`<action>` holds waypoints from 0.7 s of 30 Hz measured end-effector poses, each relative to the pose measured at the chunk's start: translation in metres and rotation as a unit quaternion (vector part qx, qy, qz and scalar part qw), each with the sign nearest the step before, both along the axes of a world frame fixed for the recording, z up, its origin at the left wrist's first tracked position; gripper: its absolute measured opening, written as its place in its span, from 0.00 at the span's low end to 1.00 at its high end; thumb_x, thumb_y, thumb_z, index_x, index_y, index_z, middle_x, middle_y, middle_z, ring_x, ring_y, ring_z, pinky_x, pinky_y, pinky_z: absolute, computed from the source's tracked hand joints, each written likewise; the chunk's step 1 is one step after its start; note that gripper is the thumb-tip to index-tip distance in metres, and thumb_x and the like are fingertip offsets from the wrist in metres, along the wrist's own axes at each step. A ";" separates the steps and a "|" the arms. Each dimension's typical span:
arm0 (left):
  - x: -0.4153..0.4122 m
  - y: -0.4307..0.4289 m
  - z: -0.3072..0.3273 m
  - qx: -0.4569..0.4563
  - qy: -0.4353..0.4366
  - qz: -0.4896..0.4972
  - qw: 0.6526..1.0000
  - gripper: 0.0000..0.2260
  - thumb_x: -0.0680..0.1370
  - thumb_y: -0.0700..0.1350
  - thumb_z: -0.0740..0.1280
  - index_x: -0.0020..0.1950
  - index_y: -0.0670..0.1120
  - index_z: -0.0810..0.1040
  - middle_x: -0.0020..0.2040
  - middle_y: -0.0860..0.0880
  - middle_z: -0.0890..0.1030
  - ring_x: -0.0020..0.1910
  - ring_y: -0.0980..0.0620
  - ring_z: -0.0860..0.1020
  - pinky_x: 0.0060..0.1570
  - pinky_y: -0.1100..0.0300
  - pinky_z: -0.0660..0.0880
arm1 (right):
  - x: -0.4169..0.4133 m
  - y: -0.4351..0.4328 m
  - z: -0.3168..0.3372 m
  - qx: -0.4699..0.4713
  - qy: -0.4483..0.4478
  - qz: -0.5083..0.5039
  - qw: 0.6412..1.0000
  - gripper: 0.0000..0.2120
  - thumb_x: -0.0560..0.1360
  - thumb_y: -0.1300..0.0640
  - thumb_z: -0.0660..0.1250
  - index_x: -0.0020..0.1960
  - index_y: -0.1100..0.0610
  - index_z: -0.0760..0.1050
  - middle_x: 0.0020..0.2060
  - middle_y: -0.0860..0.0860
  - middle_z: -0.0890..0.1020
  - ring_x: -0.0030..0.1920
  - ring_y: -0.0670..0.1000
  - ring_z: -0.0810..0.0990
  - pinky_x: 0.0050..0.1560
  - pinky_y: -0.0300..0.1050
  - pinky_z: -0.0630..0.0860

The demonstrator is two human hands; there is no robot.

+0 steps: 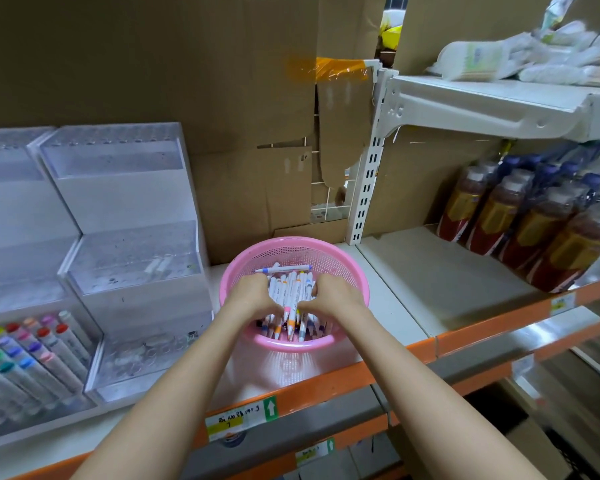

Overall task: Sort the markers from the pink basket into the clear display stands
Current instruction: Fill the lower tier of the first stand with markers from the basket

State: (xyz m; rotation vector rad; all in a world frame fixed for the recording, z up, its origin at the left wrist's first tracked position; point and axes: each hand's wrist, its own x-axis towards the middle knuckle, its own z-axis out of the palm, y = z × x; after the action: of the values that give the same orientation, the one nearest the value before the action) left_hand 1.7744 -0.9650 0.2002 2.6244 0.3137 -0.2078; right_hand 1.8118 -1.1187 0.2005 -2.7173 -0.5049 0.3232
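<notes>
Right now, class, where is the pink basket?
Head view, centre: the pink basket sits on the shelf, just right of the clear display stand.

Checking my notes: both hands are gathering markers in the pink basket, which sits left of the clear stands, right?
Not quite: in the head view the pink basket sits right of the clear stands. The left hand and right hand are gathering markers in it.

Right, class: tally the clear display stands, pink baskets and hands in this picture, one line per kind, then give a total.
Clear display stands: 2
Pink basket: 1
Hands, left hand and right hand, both on the markers: 2
Total: 5
</notes>
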 end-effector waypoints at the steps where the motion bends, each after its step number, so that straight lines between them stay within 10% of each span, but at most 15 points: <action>1: 0.000 0.000 0.000 -0.001 0.006 -0.002 1.000 0.14 0.68 0.45 0.76 0.35 0.50 0.69 0.35 0.51 0.76 0.38 0.52 0.75 0.29 0.63 0.66 | -0.001 0.000 0.000 0.000 -0.001 0.003 1.000 0.13 0.73 0.48 0.68 0.37 0.48 0.65 0.41 0.48 0.75 0.43 0.51 0.74 0.39 0.44 0.69; 12: 0.003 0.003 -0.005 -0.050 -0.052 0.040 0.997 0.11 0.74 0.41 0.67 0.32 0.45 0.72 0.28 0.50 0.74 0.30 0.51 0.74 0.27 0.62 0.65 | 0.001 -0.001 -0.003 0.054 0.004 -0.056 0.997 0.13 0.72 0.56 0.63 0.34 0.54 0.61 0.30 0.49 0.68 0.31 0.50 0.68 0.28 0.43 0.60; 15: 0.001 0.004 -0.003 -0.062 -0.093 0.045 0.993 0.01 0.73 0.39 0.67 0.43 0.43 0.76 0.35 0.49 0.76 0.36 0.50 0.74 0.31 0.61 0.66 | 0.003 -0.002 -0.004 0.093 0.005 -0.066 0.993 0.05 0.73 0.57 0.62 0.45 0.58 0.68 0.39 0.53 0.77 0.41 0.55 0.77 0.34 0.46 0.70; 21: -0.007 0.006 -0.005 -0.157 -0.186 0.016 0.970 0.28 0.74 0.36 0.69 0.71 0.51 0.66 0.45 0.53 0.78 0.39 0.60 0.75 0.32 0.71 0.69 | 0.005 -0.004 -0.011 0.202 -0.023 -0.044 0.978 0.19 0.75 0.62 0.61 0.66 0.58 0.65 0.38 0.56 0.79 0.41 0.58 0.80 0.45 0.57 0.77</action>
State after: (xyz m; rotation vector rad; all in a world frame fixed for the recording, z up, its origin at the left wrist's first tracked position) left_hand 1.7676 -0.9590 0.1948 2.2814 0.1754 0.2294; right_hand 1.8166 -1.1226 0.1897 -2.3460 -0.4099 0.1172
